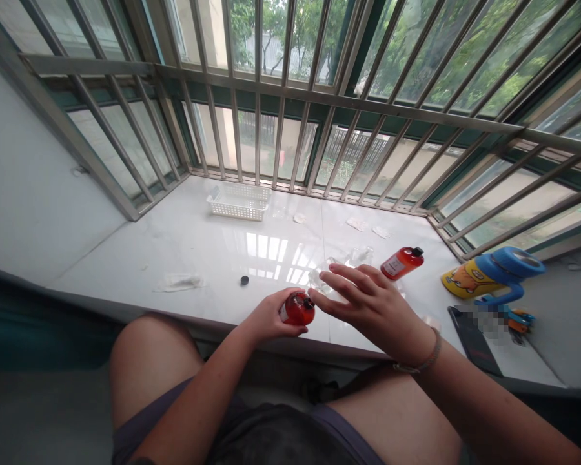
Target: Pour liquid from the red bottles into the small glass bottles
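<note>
My left hand (270, 316) is wrapped round a small bottle of red liquid (300, 311), held at the counter's front edge with its black top tilted toward the right. My right hand (372, 303) hovers just right of that top, fingers stretched and spread, with nothing visible in it. Behind its fingertips lie crumpled clear plastic pieces (317, 278), partly hidden by the hand. A second red bottle (401, 263) with a black top and pale label lies beyond my right hand. Left of the held bottle, a small black cap (244, 280) rests on the white counter (213, 252).
A white perforated basket (239, 205) stands near the barred window. A clear plastic wrapper (180, 282) lies at left; pale scraps (356, 224) lie toward the back. On the right are a blue-and-yellow flask (489, 271), a dark flat device (472, 342) and an orange-and-blue object (519, 321).
</note>
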The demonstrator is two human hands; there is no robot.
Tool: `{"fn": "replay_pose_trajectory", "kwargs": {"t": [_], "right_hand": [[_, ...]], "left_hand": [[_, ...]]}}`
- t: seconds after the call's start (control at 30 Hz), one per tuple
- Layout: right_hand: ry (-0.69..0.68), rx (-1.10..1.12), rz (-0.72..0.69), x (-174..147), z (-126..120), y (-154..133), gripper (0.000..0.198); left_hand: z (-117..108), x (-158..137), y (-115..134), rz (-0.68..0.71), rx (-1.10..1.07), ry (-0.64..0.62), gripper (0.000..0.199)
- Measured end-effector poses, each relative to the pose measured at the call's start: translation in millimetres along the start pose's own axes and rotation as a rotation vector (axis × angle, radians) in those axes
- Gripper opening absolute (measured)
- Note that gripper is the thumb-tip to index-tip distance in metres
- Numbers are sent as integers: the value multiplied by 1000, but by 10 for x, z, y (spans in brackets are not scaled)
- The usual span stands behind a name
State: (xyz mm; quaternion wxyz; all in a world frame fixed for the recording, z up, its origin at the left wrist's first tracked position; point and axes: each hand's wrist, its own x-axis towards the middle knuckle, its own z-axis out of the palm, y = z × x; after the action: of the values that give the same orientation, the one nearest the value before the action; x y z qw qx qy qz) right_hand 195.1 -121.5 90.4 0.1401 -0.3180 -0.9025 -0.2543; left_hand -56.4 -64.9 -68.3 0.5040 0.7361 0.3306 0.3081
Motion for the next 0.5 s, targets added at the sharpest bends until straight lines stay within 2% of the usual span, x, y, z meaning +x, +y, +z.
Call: {"fn": "replay_pose_trajectory", "kwargs": {"t": [0.5], "right_hand": [[13,0,-40,68,-39,4,38]], "left_hand": [[-12,-5,43,0,-8,0,83]]}}
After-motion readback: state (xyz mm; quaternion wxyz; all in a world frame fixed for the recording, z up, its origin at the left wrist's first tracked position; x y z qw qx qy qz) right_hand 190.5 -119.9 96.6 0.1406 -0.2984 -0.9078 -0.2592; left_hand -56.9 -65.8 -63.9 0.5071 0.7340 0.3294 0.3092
